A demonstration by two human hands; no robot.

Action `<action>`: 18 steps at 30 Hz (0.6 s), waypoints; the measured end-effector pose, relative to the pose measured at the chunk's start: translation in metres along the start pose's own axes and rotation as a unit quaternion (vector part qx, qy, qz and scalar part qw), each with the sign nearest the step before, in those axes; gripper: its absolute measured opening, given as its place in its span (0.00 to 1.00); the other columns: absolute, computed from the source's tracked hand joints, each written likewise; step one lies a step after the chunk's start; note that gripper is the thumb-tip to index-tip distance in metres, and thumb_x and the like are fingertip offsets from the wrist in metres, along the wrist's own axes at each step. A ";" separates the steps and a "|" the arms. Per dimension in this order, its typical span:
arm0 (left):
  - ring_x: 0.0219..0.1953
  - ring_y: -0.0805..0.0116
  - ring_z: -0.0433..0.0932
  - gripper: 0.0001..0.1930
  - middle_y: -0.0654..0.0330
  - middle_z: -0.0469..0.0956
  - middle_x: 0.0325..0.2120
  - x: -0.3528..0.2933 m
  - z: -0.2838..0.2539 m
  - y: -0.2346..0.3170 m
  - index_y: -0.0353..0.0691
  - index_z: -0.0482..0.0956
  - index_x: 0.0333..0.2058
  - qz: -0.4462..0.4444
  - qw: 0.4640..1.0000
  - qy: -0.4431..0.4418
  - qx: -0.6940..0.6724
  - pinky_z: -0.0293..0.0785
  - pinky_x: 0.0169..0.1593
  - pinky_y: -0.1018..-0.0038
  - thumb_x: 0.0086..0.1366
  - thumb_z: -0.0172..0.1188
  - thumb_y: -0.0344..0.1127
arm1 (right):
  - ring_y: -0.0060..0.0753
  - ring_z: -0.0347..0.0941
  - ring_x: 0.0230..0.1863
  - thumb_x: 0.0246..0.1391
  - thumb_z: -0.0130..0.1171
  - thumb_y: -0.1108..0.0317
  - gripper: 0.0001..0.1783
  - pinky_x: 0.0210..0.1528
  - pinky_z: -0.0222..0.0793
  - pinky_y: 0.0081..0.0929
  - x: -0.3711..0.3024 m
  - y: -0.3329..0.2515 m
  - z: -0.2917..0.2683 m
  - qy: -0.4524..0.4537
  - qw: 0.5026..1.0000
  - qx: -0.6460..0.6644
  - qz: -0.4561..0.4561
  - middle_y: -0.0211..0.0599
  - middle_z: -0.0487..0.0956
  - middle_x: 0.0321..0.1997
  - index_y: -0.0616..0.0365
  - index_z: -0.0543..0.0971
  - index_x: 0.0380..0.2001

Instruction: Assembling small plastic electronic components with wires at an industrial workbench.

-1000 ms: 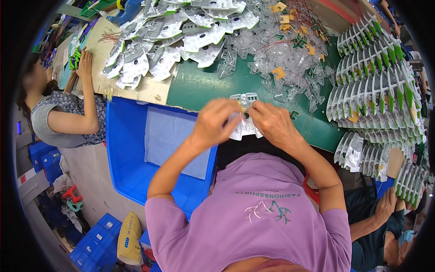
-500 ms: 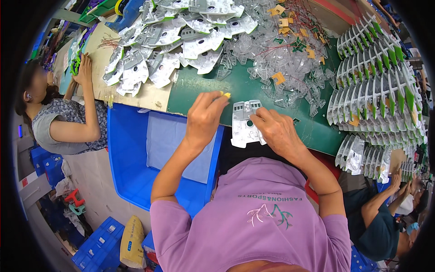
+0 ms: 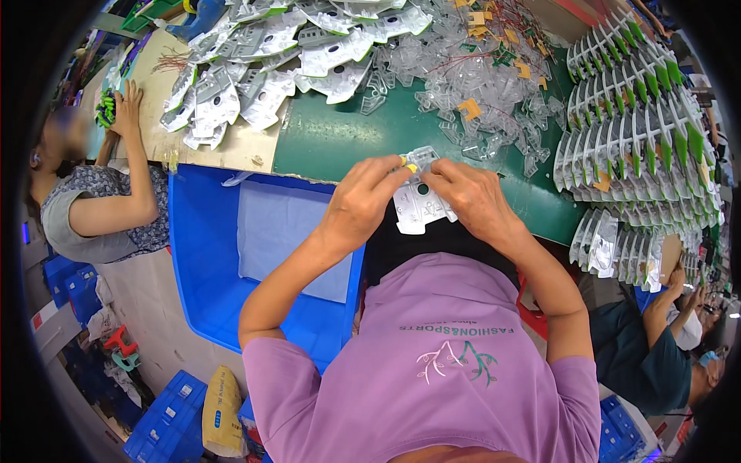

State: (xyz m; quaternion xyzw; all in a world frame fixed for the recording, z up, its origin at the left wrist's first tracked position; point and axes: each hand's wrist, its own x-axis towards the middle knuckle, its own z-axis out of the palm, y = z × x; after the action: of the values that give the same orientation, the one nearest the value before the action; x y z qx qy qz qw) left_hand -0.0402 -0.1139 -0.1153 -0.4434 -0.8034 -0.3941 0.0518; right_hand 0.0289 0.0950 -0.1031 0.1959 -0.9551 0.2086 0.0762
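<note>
A white plastic shell piece (image 3: 421, 211) with a round hole is held at the front edge of the green-topped table. My right hand (image 3: 472, 199) is closed on its right side, thumb and fingers near the upper corner. My left hand (image 3: 363, 199) pinches a small yellow piece (image 3: 410, 164) against the shell's upper left part. What kind of piece this is, I cannot make out. The shell's grey upper end (image 3: 421, 157) looks partly covered by something clear, and my fingertips hide some of it.
Similar white and grey shells (image 3: 258, 46) are heaped at the back left. Clear plastic parts (image 3: 455, 81) with orange bits and red wires lie behind my hands. Stacked green-edged shells (image 3: 629, 147) stand right. A blue bin (image 3: 207, 255) sits lower left. A co-worker (image 3: 100, 201) works at far left.
My left hand has moved right, bringing the yellow piece from beside the shell onto its upper end. My right hand still holds the shell. The whole view has shifted slightly.
</note>
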 end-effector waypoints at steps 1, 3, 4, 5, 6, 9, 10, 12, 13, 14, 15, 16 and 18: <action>0.44 0.53 0.78 0.15 0.51 0.77 0.41 0.003 0.003 0.000 0.33 0.79 0.41 0.053 0.998 -0.013 0.034 0.75 0.46 0.63 0.51 0.59 0.20 | 0.35 0.76 0.31 0.42 0.58 0.78 0.14 0.27 0.72 0.34 0.000 0.002 0.000 0.008 1.000 -0.004 -0.016 0.34 0.72 0.33 0.61 0.78 0.37; 0.44 0.55 0.78 0.15 0.53 0.76 0.41 0.005 0.007 -0.004 0.32 0.79 0.40 0.077 0.995 -0.017 0.056 0.75 0.47 0.63 0.50 0.58 0.22 | 0.34 0.76 0.31 0.42 0.58 0.77 0.14 0.27 0.72 0.33 0.001 0.004 0.002 0.008 0.999 -0.013 -0.028 0.34 0.72 0.32 0.61 0.77 0.36; 0.44 0.55 0.78 0.15 0.53 0.76 0.40 0.008 0.007 -0.005 0.31 0.79 0.39 0.096 0.992 -0.035 0.069 0.75 0.46 0.64 0.50 0.59 0.23 | 0.33 0.75 0.30 0.41 0.58 0.77 0.13 0.26 0.72 0.31 0.001 0.005 0.003 0.011 0.999 -0.022 -0.041 0.33 0.72 0.32 0.61 0.77 0.36; 0.44 0.56 0.78 0.14 0.53 0.76 0.39 0.009 0.007 -0.006 0.30 0.79 0.39 0.115 0.988 -0.054 0.082 0.75 0.46 0.64 0.50 0.59 0.23 | 0.33 0.75 0.30 0.41 0.58 0.77 0.13 0.26 0.72 0.31 0.000 0.006 0.004 0.009 0.999 -0.021 -0.040 0.33 0.72 0.32 0.61 0.77 0.36; 0.44 0.56 0.78 0.14 0.53 0.76 0.39 0.008 0.007 -0.005 0.30 0.79 0.39 0.114 0.989 -0.055 0.080 0.75 0.46 0.64 0.50 0.59 0.23 | 0.33 0.75 0.29 0.41 0.58 0.77 0.13 0.25 0.72 0.31 -0.001 0.008 0.004 0.030 0.998 -0.018 -0.047 0.33 0.72 0.31 0.61 0.77 0.35; 0.44 0.58 0.78 0.14 0.54 0.76 0.38 0.009 0.009 -0.005 0.30 0.79 0.38 0.107 0.988 -0.083 0.077 0.75 0.45 0.65 0.50 0.59 0.24 | 0.33 0.75 0.27 0.41 0.59 0.76 0.12 0.25 0.72 0.30 0.000 0.008 0.004 0.055 0.997 -0.002 -0.048 0.33 0.72 0.29 0.60 0.76 0.34; 0.43 0.58 0.78 0.13 0.55 0.76 0.37 0.008 0.010 -0.004 0.30 0.80 0.37 0.110 0.987 -0.078 0.086 0.75 0.44 0.65 0.50 0.60 0.24 | 0.33 0.75 0.27 0.41 0.59 0.76 0.12 0.25 0.72 0.30 0.000 0.008 0.004 0.061 0.997 0.010 -0.043 0.33 0.72 0.27 0.59 0.76 0.34; 0.42 0.59 0.78 0.13 0.55 0.77 0.36 0.009 0.014 -0.004 0.31 0.80 0.37 0.113 0.987 -0.072 0.089 0.75 0.44 0.65 0.50 0.60 0.24 | 0.33 0.75 0.27 0.41 0.59 0.76 0.12 0.25 0.71 0.30 0.000 0.010 0.004 0.057 0.998 0.018 -0.036 0.33 0.72 0.27 0.59 0.76 0.34; 0.42 0.59 0.78 0.13 0.56 0.77 0.35 0.008 0.013 -0.007 0.32 0.80 0.37 0.106 0.990 -0.057 0.078 0.75 0.44 0.65 0.49 0.62 0.24 | 0.33 0.75 0.27 0.41 0.59 0.76 0.12 0.25 0.71 0.30 0.000 0.011 0.004 0.056 0.998 0.027 -0.031 0.33 0.72 0.26 0.58 0.75 0.34; 0.41 0.60 0.78 0.13 0.57 0.78 0.34 0.008 0.013 -0.008 0.33 0.80 0.36 0.100 0.992 -0.043 0.069 0.74 0.44 0.65 0.49 0.63 0.24 | 0.33 0.75 0.27 0.41 0.59 0.76 0.12 0.25 0.71 0.30 0.000 0.012 0.005 0.055 0.998 0.026 -0.029 0.33 0.72 0.26 0.58 0.75 0.34; 0.41 0.60 0.78 0.13 0.57 0.78 0.34 0.006 0.016 -0.008 0.33 0.80 0.36 0.100 0.992 -0.045 0.066 0.74 0.44 0.65 0.49 0.63 0.24 | 0.33 0.75 0.27 0.42 0.59 0.76 0.11 0.25 0.71 0.31 -0.001 0.013 0.007 0.063 0.997 0.037 -0.012 0.33 0.72 0.26 0.58 0.75 0.33; 0.41 0.60 0.79 0.13 0.58 0.78 0.34 0.003 0.020 -0.007 0.34 0.81 0.36 0.086 0.995 -0.025 0.052 0.74 0.44 0.66 0.48 0.65 0.24 | 0.34 0.75 0.27 0.43 0.59 0.77 0.10 0.25 0.71 0.31 -0.002 0.014 0.007 0.071 0.996 0.048 0.006 0.33 0.72 0.27 0.58 0.75 0.33; 0.40 0.60 0.79 0.13 0.58 0.79 0.34 0.001 0.023 -0.009 0.35 0.81 0.36 0.077 0.996 -0.012 0.037 0.74 0.44 0.66 0.48 0.67 0.24 | 0.34 0.75 0.27 0.44 0.60 0.76 0.09 0.26 0.71 0.32 0.001 0.012 0.005 0.079 0.996 0.043 0.027 0.33 0.72 0.28 0.58 0.75 0.32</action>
State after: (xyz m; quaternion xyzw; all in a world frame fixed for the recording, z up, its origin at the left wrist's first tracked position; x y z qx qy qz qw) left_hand -0.0416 -0.1002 -0.1362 -0.5065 -0.7813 -0.3539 0.0887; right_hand 0.0225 0.1025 -0.1118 0.1558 -0.9413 0.2660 0.1374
